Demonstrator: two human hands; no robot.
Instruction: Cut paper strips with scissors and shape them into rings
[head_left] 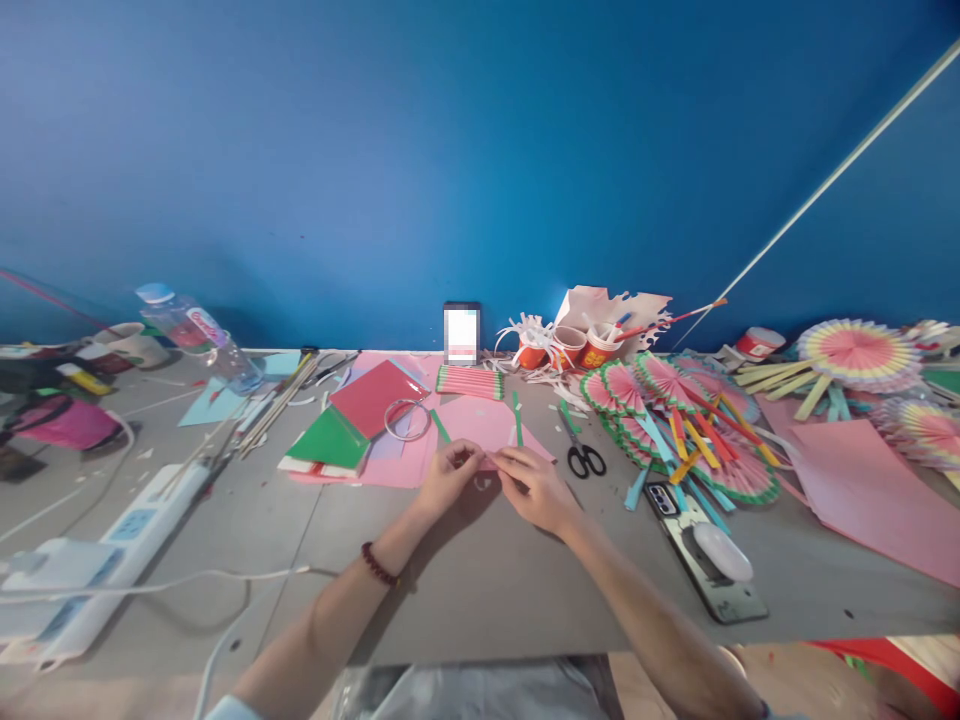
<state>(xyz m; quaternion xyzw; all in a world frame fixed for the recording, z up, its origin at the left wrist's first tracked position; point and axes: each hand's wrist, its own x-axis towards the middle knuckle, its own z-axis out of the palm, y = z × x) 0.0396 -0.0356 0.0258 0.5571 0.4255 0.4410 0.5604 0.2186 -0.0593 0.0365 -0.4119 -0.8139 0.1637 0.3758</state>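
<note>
My left hand (452, 473) and my right hand (534, 485) meet just above the table, fingertips pinched close together. Whatever sits between them is too small to make out; a hint of pink shows there. Pink paper sheets (472, 425) lie right behind the fingers. One green strip (440, 427) lies by the left hand, another green strip (517, 420) by the right. Farther back rests a pleated pink paper piece with green edges (470, 382). Black-handled scissors (586, 461) lie to the right of my right hand.
Red and green paper packs (381, 395) and a clear ring of tape (407, 420) are left. Pleated paper fans (675, 420), a phone (705, 560) and pink sheets (870, 480) occupy the right. A power strip (127, 560), bottle (199, 335) and paper cups (570, 345) stand around.
</note>
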